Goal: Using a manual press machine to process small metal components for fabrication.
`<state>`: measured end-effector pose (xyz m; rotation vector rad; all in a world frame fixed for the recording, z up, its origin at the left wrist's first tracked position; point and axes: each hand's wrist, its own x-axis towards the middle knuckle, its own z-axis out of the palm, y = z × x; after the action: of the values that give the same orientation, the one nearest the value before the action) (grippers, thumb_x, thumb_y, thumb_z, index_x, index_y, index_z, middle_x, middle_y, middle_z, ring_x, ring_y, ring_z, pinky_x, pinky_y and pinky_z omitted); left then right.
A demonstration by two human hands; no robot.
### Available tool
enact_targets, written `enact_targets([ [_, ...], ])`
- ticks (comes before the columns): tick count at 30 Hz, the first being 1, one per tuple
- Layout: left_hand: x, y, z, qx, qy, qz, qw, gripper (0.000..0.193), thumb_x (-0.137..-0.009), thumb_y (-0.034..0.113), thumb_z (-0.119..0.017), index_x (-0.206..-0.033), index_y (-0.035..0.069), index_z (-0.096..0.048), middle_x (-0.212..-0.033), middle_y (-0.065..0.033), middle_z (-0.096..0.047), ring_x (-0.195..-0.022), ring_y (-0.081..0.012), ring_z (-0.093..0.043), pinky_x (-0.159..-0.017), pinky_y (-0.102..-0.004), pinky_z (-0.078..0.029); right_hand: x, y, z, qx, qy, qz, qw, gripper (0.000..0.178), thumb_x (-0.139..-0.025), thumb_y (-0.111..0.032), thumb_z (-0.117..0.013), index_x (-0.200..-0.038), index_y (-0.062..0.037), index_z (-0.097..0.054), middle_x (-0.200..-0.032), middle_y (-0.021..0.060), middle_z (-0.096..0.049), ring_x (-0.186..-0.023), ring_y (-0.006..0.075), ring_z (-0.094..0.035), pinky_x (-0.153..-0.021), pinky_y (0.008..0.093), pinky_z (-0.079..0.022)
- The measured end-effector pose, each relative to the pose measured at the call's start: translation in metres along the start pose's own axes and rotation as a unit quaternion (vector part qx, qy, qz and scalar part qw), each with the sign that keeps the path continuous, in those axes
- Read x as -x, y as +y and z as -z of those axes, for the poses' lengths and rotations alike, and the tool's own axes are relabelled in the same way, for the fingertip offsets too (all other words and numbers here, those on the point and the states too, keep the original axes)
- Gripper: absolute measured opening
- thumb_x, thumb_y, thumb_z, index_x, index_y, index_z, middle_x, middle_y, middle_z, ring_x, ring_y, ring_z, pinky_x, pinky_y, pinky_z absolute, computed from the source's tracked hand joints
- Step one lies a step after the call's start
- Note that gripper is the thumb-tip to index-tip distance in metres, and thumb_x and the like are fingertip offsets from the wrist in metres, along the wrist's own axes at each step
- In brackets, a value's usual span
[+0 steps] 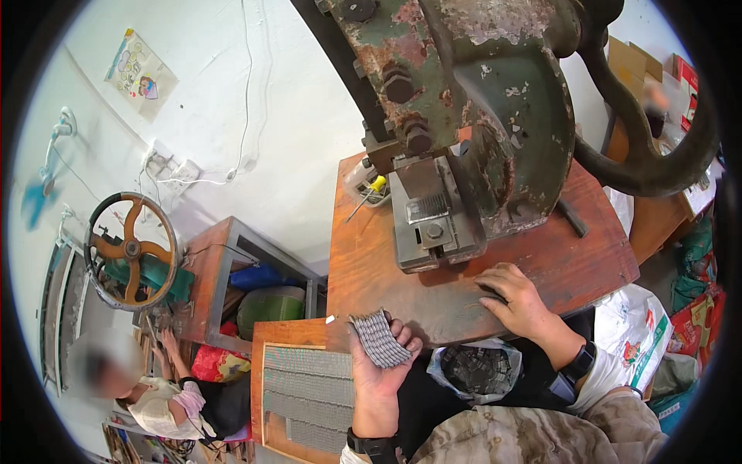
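Observation:
My left hand (376, 379) is wrapped round a block of grey ridged metal strips (380, 339), held palm up near the table's front edge. Over the wooden table (386, 301), my right hand (516, 300) has its fingers curled toward the thumb. A dark sliver shows between them, too small to name. Ahead of the hands stands a green hand press (510, 116) with worn paint. At its foot sits a metal die block (437, 224), with a ridged grey piece (427, 206) lying on it. Between my forearms, a plastic bag (440, 379) holds many small dark metal pieces (475, 367).
Left of my left arm lies a wooden tray (290, 332) with rows of grey strips. A tub (362, 176) with a yellow-handled screwdriver (376, 185) stands beside the press. The press's curved handwheel (618, 178) reaches right. Another person (166, 394) works at a wheeled machine, far left.

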<state>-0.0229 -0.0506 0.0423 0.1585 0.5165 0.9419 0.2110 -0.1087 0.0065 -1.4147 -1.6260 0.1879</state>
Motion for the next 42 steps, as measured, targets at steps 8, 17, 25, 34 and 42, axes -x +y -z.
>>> enact_targets([
  [8, 0.020, -0.008, 0.028, 0.030, -0.036, 0.074, 0.996, 0.053, -0.089, 0.057, -0.036, -0.099, 0.009, -0.056, -0.075, -0.0037, -0.044, -0.068, -0.0189, -0.038, -0.058, -0.0318, -0.034, -0.004, -0.002, -0.001, 0.034, -0.011, 0.015, 0.999, 0.034, -0.070, -0.008, -0.069, -0.102, 0.0000, -0.060, -0.103, 0.0156, -0.059, -0.101, 0.0344, -0.052, -0.086, 0.0404, -0.044],
  [17, 0.035, -0.013, 0.050, 0.026, -0.085, 0.117, 0.989, 0.055, -0.091, 0.055, -0.031, -0.110, 0.008, -0.054, -0.090, -0.0122, -0.058, -0.085, -0.0320, -0.055, -0.077, -0.0566, -0.047, 0.002, -0.005, -0.001, 0.054, -0.016, 0.020, 0.998, 0.032, -0.070, -0.008, -0.069, -0.100, -0.0001, -0.061, -0.104, 0.0143, -0.059, -0.102, 0.0340, -0.051, -0.086, 0.0400, -0.044],
  [25, 0.013, -0.031, 0.104, -0.318, -0.074, 0.198, 0.924, 0.054, -0.095, 0.047, -0.032, -0.112, 0.000, -0.053, -0.086, -0.0141, -0.059, -0.064, -0.0280, -0.057, -0.050, -0.0372, -0.044, 0.004, -0.002, -0.002, 0.071, -0.020, 0.018, 0.997, 0.031, -0.070, -0.008, -0.069, -0.098, -0.0005, -0.061, -0.105, 0.0157, -0.059, -0.102, 0.0363, -0.051, -0.087, 0.0421, -0.044],
  [34, 0.044, -0.004, 0.220, -0.685, 0.231, -0.246, 0.645, 0.028, -0.085, 0.018, -0.060, -0.103, -0.003, -0.062, -0.089, -0.0205, -0.066, -0.084, -0.0306, -0.065, -0.074, -0.0347, -0.050, 0.001, -0.006, -0.008, 0.136, -0.037, 0.024, 0.990, 0.029, -0.071, -0.011, -0.068, -0.098, -0.0028, -0.062, -0.107, 0.0145, -0.058, -0.106, 0.0371, -0.049, -0.091, 0.0443, -0.042],
  [42, 0.175, 0.179, 0.438, -0.741, 0.566, -0.218, 0.287, 0.043, -0.089, 0.026, -0.052, -0.123, 0.002, -0.048, -0.120, -0.0243, -0.054, -0.118, -0.0395, -0.044, -0.103, -0.0428, -0.029, 0.003, -0.015, -0.012, 0.149, -0.057, 0.019, 0.987, 0.025, -0.071, -0.003, -0.064, -0.096, 0.0016, -0.061, -0.107, 0.0158, -0.057, -0.108, 0.0375, -0.048, -0.095, 0.0427, -0.037],
])
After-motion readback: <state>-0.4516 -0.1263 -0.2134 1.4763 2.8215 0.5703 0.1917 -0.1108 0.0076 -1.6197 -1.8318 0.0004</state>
